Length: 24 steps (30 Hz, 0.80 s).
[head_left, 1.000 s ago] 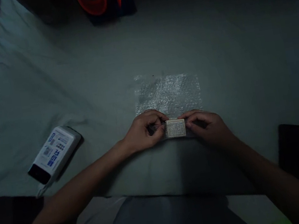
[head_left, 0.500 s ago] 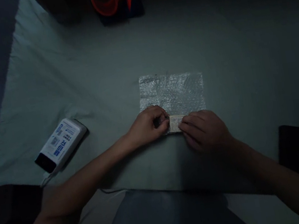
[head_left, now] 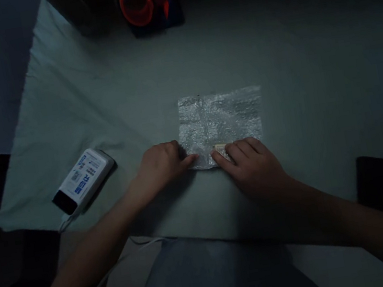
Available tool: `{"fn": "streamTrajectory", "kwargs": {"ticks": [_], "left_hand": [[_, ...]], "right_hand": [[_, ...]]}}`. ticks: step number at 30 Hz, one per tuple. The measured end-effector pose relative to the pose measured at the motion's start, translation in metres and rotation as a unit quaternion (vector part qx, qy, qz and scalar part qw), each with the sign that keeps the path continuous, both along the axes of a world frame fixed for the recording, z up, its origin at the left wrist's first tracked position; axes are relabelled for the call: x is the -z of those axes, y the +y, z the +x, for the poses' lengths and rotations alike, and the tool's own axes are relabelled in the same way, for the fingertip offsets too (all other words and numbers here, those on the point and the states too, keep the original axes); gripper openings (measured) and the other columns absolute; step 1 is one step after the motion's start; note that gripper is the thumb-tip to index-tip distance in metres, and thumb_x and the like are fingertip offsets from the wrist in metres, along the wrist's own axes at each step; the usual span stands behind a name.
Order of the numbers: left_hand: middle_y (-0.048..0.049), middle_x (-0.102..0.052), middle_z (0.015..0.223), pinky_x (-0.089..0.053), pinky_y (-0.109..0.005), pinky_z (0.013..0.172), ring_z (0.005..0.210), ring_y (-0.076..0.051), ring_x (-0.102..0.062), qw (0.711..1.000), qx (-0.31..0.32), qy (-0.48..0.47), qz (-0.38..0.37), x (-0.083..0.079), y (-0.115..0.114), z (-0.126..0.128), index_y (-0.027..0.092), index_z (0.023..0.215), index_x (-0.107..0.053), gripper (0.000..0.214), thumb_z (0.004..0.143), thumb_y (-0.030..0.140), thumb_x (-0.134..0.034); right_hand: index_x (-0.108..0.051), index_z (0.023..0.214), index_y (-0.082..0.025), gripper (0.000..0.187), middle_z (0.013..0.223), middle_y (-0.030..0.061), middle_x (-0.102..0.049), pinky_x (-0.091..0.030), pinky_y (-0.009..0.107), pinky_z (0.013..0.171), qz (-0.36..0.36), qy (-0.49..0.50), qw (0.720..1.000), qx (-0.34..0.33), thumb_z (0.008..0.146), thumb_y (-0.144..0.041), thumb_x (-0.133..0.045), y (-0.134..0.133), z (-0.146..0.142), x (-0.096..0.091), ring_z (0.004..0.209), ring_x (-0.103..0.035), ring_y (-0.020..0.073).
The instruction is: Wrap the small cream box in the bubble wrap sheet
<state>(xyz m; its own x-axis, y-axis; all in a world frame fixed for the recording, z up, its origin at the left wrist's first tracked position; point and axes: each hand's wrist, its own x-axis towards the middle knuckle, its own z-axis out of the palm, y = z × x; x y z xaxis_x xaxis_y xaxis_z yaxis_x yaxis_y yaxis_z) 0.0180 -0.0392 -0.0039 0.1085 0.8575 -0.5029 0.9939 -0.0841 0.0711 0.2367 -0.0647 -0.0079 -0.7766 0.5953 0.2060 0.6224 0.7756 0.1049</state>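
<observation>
A clear sheet of bubble wrap [head_left: 222,119] lies flat on the cloth-covered table. On its near edge is a small, flat, pale rectangular piece [head_left: 222,149], mostly hidden; its exact kind cannot be made out. My right hand [head_left: 253,163] is closed over this piece, with the thumb at its left end and the fingers along its top. At the near left corner of the sheet is my left hand [head_left: 162,165], its thumb stretched over the plastic and its other fingers curled by the left edge.
A white power bank-like device [head_left: 86,177] with blue print and a cable sits at the left. A dark phone-like slab [head_left: 377,182] lies at the right. At the back stands an orange-red tape dispenser-like object [head_left: 137,5]. The pale green cloth [head_left: 126,95] has folds at the left.
My left hand has moved left, off the pale piece to the sheet's near left corner. My right hand's thumb now reaches round the piece. The view has shifted slightly.
</observation>
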Motion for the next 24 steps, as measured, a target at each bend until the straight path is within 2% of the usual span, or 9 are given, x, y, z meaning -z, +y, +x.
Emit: {"fn": "streamTrajectory", "kwargs": {"ticks": [4, 7, 9, 11, 13, 16, 22, 24], "left_hand": [[-0.0072, -0.071, 0.084, -0.041, -0.029, 0.065, 0.081, -0.024, -0.065, 0.999, -0.011, -0.036, -0.005, -0.001, 0.003, -0.001, 0.018, 0.088, -0.067, 0.046, 0.083, 0.06, -0.047], [-0.0115, -0.068, 0.078, -0.038, -0.031, 0.062, 0.078, -0.027, -0.064, 0.999, -0.03, -0.003, 0.011, -0.006, 0.005, -0.005, 0.015, 0.083, -0.067, 0.059, 0.086, 0.064, -0.034], [-0.0114, -0.065, 0.069, -0.035, -0.03, 0.058, 0.069, -0.025, -0.062, 0.999, -0.025, -0.018, -0.028, -0.008, 0.006, -0.007, 0.014, 0.071, -0.065, 0.065, 0.089, 0.063, -0.026], [-0.0075, -0.061, 0.061, -0.032, -0.028, 0.054, 0.059, -0.02, -0.057, 0.993, -0.026, -0.081, -0.085, -0.008, 0.007, -0.007, 0.015, 0.063, -0.06, 0.062, 0.087, 0.063, -0.03], [-0.0031, -0.057, 0.056, -0.029, -0.025, 0.051, 0.054, -0.015, -0.052, 0.979, -0.045, -0.151, -0.128, -0.005, 0.006, -0.008, 0.016, 0.06, -0.058, 0.055, 0.081, 0.065, -0.042], [0.0014, -0.051, 0.055, -0.027, -0.023, 0.049, 0.053, -0.012, -0.046, 0.955, -0.096, -0.239, -0.148, 0.001, 0.004, -0.012, 0.016, 0.063, -0.056, 0.044, 0.073, 0.059, -0.055], [0.0035, -0.045, 0.061, -0.032, -0.02, 0.052, 0.057, -0.009, -0.042, 0.888, -0.112, -0.409, -0.179, 0.009, -0.002, -0.019, 0.016, 0.067, -0.051, 0.026, 0.079, 0.04, -0.05], [0.0033, -0.047, 0.065, -0.035, -0.021, 0.056, 0.061, -0.01, -0.044, 0.879, -0.112, -0.429, -0.174, 0.01, -0.002, -0.018, 0.016, 0.069, -0.051, 0.022, 0.079, 0.035, -0.049]], "right_hand": [[-0.06, 0.116, -0.014, 0.032, 0.095, 0.0098, -0.064, -0.038, 0.037, 0.085, -0.002, -0.011, 1.0, 0.004, 0.085, -0.012, -0.049, -0.001, 0.001, 0.001, 0.086, -0.053, 0.0229], [-0.059, 0.117, -0.016, 0.033, 0.094, 0.0095, -0.063, -0.039, 0.038, 0.086, -0.01, -0.017, 1.0, 0.006, 0.086, -0.014, -0.049, -0.001, 0.001, 0.0, 0.086, -0.053, 0.0232], [-0.058, 0.118, -0.017, 0.034, 0.092, 0.0092, -0.063, -0.039, 0.038, 0.087, -0.017, -0.025, 1.0, 0.009, 0.086, -0.014, -0.048, -0.001, -0.001, -0.001, 0.085, -0.054, 0.0233], [-0.058, 0.12, -0.018, 0.036, 0.092, 0.0092, -0.063, -0.039, 0.04, 0.088, -0.024, -0.035, 0.999, 0.014, 0.086, -0.013, -0.047, -0.001, -0.002, -0.003, 0.085, -0.054, 0.0235], [-0.057, 0.121, -0.018, 0.037, 0.094, 0.0097, -0.063, -0.039, 0.041, 0.09, -0.031, -0.04, 0.999, 0.019, 0.086, -0.013, -0.046, -0.002, -0.004, -0.003, 0.086, -0.055, 0.0241], [-0.056, 0.122, -0.017, 0.038, 0.095, 0.0106, -0.064, -0.038, 0.043, 0.092, -0.032, -0.039, 0.999, 0.016, 0.086, -0.013, -0.046, -0.002, -0.004, -0.002, 0.087, -0.055, 0.0246], [-0.058, 0.118, -0.015, 0.035, 0.095, 0.0103, -0.065, -0.037, 0.045, 0.096, -0.022, -0.012, 1.0, 0.017, 0.086, -0.012, -0.045, -0.003, -0.001, -0.002, 0.086, -0.057, 0.0228], [-0.06, 0.113, -0.015, 0.031, 0.094, 0.0105, -0.065, -0.037, 0.047, 0.096, -0.026, -0.009, 0.999, 0.017, 0.085, -0.013, -0.046, -0.003, -0.001, -0.004, 0.084, -0.057, 0.0228]]}}
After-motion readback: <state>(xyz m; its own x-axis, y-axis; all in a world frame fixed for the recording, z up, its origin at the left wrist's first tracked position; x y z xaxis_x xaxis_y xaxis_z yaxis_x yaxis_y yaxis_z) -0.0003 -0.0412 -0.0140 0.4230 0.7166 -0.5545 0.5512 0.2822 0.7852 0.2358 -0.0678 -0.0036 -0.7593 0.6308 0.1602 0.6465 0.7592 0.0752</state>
